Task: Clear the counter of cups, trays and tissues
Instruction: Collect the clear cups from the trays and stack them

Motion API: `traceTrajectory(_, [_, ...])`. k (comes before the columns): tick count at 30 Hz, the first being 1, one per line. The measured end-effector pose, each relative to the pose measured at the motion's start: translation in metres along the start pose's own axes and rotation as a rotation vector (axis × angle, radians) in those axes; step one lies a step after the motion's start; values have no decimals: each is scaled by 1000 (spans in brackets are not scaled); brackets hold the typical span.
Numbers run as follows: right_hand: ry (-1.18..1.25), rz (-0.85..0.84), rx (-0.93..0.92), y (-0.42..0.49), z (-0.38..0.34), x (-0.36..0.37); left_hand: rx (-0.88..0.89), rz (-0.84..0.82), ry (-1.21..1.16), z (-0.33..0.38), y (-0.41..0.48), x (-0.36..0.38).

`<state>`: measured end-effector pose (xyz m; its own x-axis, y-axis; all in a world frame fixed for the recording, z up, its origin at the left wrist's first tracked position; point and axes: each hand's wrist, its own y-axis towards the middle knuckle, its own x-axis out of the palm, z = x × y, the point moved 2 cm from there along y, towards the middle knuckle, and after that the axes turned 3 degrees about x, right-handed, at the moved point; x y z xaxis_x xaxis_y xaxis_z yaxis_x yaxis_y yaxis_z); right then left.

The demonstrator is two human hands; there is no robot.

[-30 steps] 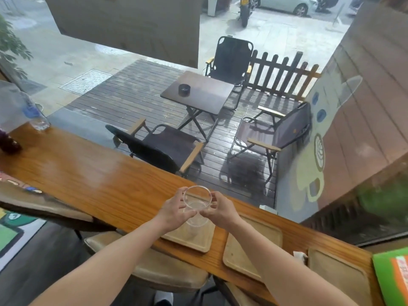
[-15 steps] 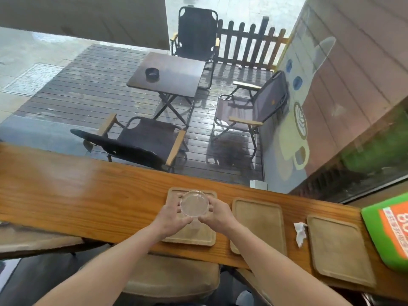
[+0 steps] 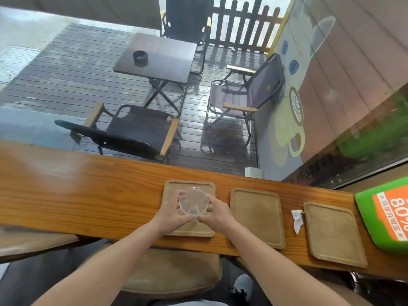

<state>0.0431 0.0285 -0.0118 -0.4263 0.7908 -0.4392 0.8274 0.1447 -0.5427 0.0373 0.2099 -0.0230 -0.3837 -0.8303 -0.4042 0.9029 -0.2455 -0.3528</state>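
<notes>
A clear plastic cup (image 3: 193,201) is held upright between both hands over the leftmost wooden tray (image 3: 189,183). My left hand (image 3: 171,214) grips its left side and my right hand (image 3: 215,214) its right side. Whether the cup's base touches the tray is hidden by my fingers. Two more wooden trays lie on the long wooden counter (image 3: 88,195): a middle tray (image 3: 257,217) and a right tray (image 3: 333,233). Between those two lies a crumpled white tissue (image 3: 297,219).
A green and orange sign (image 3: 388,213) rests at the counter's right end. A padded stool (image 3: 172,270) stands under the counter below my arms. Beyond the window are folding chairs and a small table (image 3: 156,56) on a wet deck.
The view has tilted down and shifted right, so all three trays and the tissue now show. Both hands have lowered the cup towards the leftmost tray.
</notes>
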Motion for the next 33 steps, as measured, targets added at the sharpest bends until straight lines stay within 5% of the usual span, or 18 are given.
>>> traceTrajectory(12, [202,-19,44,-1,22,26,-25,97,5,-19,-2,17])
traceTrajectory(17, [280,29,72,-17,24,11,73,18,29,-4,8,26])
traceTrajectory(33, [491,365,-99,-173,93,-177,462,-100,-40,207,-12,170])
